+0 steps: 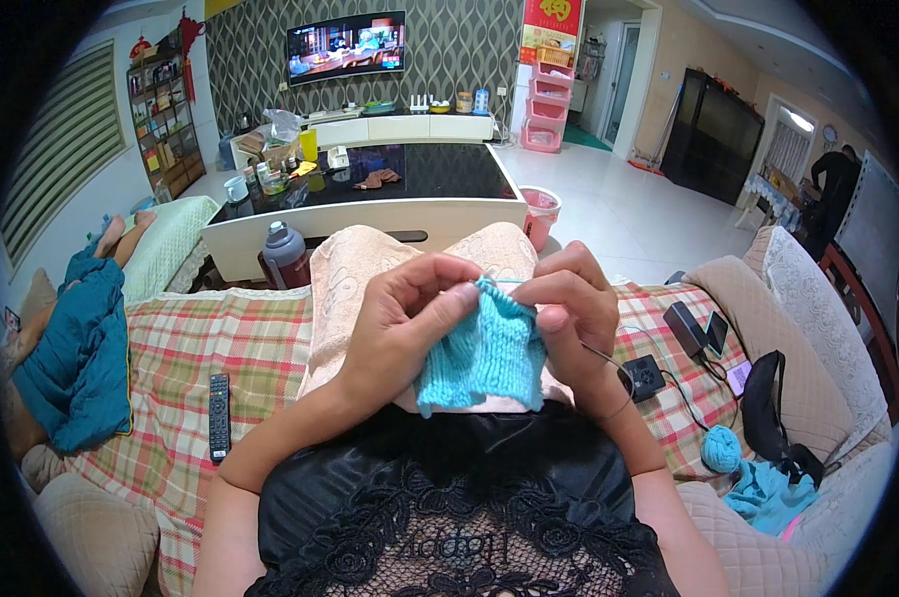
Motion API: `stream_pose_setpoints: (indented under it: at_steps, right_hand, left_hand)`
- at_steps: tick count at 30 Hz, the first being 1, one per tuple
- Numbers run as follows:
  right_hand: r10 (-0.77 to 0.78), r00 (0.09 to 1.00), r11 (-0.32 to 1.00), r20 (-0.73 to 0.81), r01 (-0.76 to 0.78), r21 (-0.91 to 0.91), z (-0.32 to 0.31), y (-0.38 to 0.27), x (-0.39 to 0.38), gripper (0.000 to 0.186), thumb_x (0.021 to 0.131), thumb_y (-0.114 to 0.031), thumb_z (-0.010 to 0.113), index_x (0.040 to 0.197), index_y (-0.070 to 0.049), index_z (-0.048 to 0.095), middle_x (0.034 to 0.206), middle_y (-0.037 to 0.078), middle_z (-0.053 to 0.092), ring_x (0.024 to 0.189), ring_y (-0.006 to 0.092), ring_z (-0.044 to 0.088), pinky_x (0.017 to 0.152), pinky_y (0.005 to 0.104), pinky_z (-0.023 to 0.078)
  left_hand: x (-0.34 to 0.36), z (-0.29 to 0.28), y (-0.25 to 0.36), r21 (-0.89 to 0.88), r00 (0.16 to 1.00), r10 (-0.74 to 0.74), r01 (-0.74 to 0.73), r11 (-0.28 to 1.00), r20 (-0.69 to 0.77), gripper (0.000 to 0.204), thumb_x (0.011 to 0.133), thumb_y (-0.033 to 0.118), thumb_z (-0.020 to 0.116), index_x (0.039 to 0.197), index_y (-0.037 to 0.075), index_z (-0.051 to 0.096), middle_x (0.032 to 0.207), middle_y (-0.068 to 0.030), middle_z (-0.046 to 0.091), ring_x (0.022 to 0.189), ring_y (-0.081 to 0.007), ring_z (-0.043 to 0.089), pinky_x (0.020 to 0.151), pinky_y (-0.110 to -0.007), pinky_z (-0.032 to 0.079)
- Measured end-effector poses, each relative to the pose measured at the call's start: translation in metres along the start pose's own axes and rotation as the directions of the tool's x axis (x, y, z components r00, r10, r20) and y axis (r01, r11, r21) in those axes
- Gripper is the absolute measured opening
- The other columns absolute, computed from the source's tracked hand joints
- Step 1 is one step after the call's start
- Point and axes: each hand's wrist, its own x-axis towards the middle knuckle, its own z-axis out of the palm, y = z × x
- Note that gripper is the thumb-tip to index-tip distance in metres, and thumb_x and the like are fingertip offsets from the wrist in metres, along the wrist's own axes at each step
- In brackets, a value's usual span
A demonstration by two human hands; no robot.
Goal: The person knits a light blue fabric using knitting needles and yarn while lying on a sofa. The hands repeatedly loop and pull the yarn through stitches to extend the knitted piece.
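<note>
A piece of turquoise knitting [484,353] hangs between my hands over my lap. My left hand [401,316] pinches its upper left edge, where a row of stitches sits along a thin needle. My right hand [572,306] is closed at the upper right edge, thumb and fingers bent around the needle end. A thin light-blue strand [509,281] spans the gap between the fingers. From under my right hand a thin cable [599,355] curves down towards the wrist. To the right on the sofa lies a turquoise yarn ball [721,450].
A remote control [219,418] lies on the plaid sofa cover, left. Black boxes [643,378], cords and a teal cloth [773,497] are at right. Ahead stand a coffee table [370,214] and flask [285,254]. One person lies far left [81,338]; another stands far right [832,194].
</note>
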Motion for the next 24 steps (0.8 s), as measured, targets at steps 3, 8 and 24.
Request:
stream_pose_setpoints:
  at_steps: [3, 8, 24]
  right_hand:
    - [0.014, 0.998, 1.0, -0.065, -0.015, -0.022, 0.003, -0.002, 0.0, 0.033, 0.086, -0.036, 0.059, 0.076, -0.004, 0.062, 0.075, 0.007, 0.053, 0.071, 0.019, 0.054, 0.062, 0.0293, 0.043]
    - [0.04, 0.988, 0.996, -0.148, -0.051, -0.067, 0.001, 0.003, -0.004, 0.032, 0.084, -0.035, 0.062, 0.075, -0.004, 0.06, 0.077, 0.007, 0.053, 0.073, 0.019, 0.053, 0.064, 0.0295, 0.043]
    - [-0.123, 0.992, 0.946, 0.011, 0.121, -0.3, 0.012, -0.008, 0.004, 0.03, 0.061, -0.027, 0.081, 0.075, -0.011, 0.06, 0.078, 0.001, 0.054, 0.072, 0.0178, 0.052, 0.06, 0.0296, 0.044]
  left_hand:
    - [-0.001, 0.003, 0.003, 0.063, 0.999, -0.035, 0.034, 0.997, 0.025, 0.021, 0.088, 0.01, 0.059, 0.106, -0.001, 0.063, 0.094, -0.0069, 0.065, 0.081, -0.0076, 0.059, 0.072, -0.02, 0.048]
    - [0.003, 0.006, 0.007, -0.004, 0.999, -0.004, 0.003, 1.0, -0.035, 0.024, 0.088, 0.013, 0.06, 0.108, -0.001, 0.064, 0.097, -0.0081, 0.066, 0.083, -0.009, 0.06, 0.073, -0.021, 0.05]
    - [0.002, 0.003, 0.01, -0.13, 0.973, -0.224, 0.217, 0.968, -0.046, 0.015, 0.084, 0.015, 0.066, 0.087, 0.0, 0.067, 0.077, -0.004, 0.066, 0.068, -0.0055, 0.06, 0.059, -0.018, 0.049]
